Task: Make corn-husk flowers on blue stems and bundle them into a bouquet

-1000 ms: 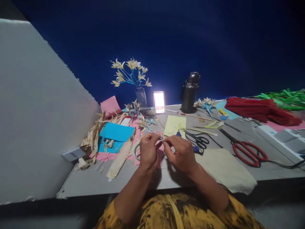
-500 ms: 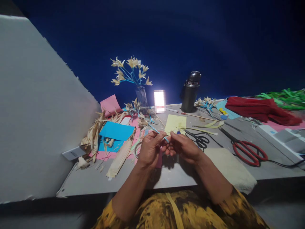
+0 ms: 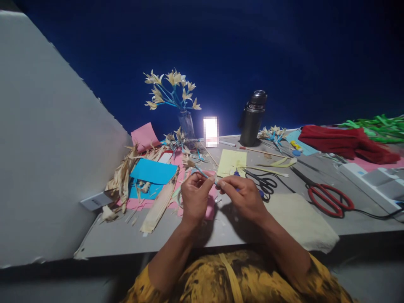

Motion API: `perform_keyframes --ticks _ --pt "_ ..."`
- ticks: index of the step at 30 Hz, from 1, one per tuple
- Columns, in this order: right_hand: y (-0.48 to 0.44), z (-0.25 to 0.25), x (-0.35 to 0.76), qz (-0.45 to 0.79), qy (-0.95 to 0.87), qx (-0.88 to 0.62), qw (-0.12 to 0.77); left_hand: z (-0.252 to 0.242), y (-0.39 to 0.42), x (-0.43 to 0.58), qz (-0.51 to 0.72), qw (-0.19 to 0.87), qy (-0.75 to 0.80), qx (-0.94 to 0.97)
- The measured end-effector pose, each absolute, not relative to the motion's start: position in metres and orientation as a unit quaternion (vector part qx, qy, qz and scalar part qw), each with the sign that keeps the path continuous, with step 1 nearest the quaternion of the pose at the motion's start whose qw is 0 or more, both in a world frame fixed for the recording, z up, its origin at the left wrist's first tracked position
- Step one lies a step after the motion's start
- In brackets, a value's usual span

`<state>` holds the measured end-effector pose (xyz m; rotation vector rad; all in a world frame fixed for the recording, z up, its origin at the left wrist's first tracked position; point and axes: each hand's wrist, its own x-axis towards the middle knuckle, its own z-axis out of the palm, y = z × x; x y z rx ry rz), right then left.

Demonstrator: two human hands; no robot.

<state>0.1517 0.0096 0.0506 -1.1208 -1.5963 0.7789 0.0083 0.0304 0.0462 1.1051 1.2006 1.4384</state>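
Between my two hands is a handmade flower (image 3: 188, 162) with pale, dry-looking petals and a thin blue stem (image 3: 201, 171) slanting down to the right. My left hand (image 3: 196, 194) is closed, pinching the stem between thumb and fingers. The fingertips of my right hand (image 3: 242, 194) are pressed together on the stem's lower end, touching close to my left thumb. Just beyond the right hand lie black-handled scissors (image 3: 263, 185) and a yellow paper sheet (image 3: 232, 162). Left of my hands, a dried husk strip (image 3: 159, 206) rests beside blue paper (image 3: 154, 171).
Similar flowers stand in a glass vase (image 3: 186, 123) near a dark flask (image 3: 252, 120). Red-handled shears (image 3: 331, 200), a pale folded cloth (image 3: 301, 219), a white power strip (image 3: 372, 185) and red cloth (image 3: 344, 141) occupy the right. A wall panel (image 3: 47, 139) bounds the left.
My right hand has turned, its fingers curling from a loose, palm-up pose into a pinch at the stem's end. The left hand has shifted slightly left with the flower.
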Motion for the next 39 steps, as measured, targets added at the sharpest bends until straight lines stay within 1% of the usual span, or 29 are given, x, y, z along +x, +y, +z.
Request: perform_keyframes --ticks 2,4,9,12,15,17,20,22,24,26,29,32,35,37,39 --pt "0.006 0.053 0.149 0.247 -0.692 -0.467 0.492 0.044 0.031 0.009 0.587 0.457 0.499 0.445" --pt "0.004 0.054 0.147 0.212 -0.703 -0.465 0.495 0.042 0.032 0.01 0.583 0.48 0.494 0.431" --pt "0.002 0.051 0.145 0.186 -0.704 -0.463 0.505 0.04 0.03 0.013 0.585 0.488 0.496 0.417" --pt "0.0 0.05 0.146 0.2 -0.69 -0.477 0.506 0.042 0.029 0.013 0.586 0.513 0.488 0.394" --pt "0.001 0.051 0.152 0.261 -0.653 -0.508 0.498 0.045 0.028 0.013 0.595 0.553 0.452 0.369" --pt "0.003 0.052 0.156 0.321 -0.637 -0.517 0.473 0.047 0.028 0.014 0.596 0.568 0.437 0.361" --pt "0.007 0.053 0.159 0.419 -0.627 -0.488 0.439 0.048 0.026 0.015 0.59 0.584 0.432 0.352" --pt "0.009 0.054 0.158 0.45 -0.615 -0.467 0.448 0.048 0.026 0.016 0.585 0.586 0.436 0.353" --pt "0.009 0.055 0.157 0.446 -0.601 -0.46 0.477 0.048 0.025 0.017 0.587 0.581 0.435 0.359" --pt "0.009 0.054 0.156 0.461 -0.577 -0.453 0.499 0.05 0.025 0.017 0.583 0.599 0.413 0.362" --pt "0.011 0.049 0.159 0.559 -0.496 -0.421 0.514 0.056 0.026 0.014 0.56 0.655 0.362 0.354" --pt "0.014 0.042 0.16 0.665 -0.411 -0.376 0.498 0.058 0.026 0.01 0.528 0.693 0.333 0.361" --pt "0.014 0.038 0.159 0.753 -0.36 -0.325 0.444 0.056 0.026 0.008 0.497 0.71 0.317 0.387" --pt "0.013 0.037 0.157 0.778 -0.337 -0.306 0.433 0.054 0.026 0.008 0.492 0.707 0.315 0.399" --pt "0.013 0.037 0.156 0.775 -0.329 -0.305 0.445 0.052 0.026 0.008 0.497 0.701 0.315 0.403"
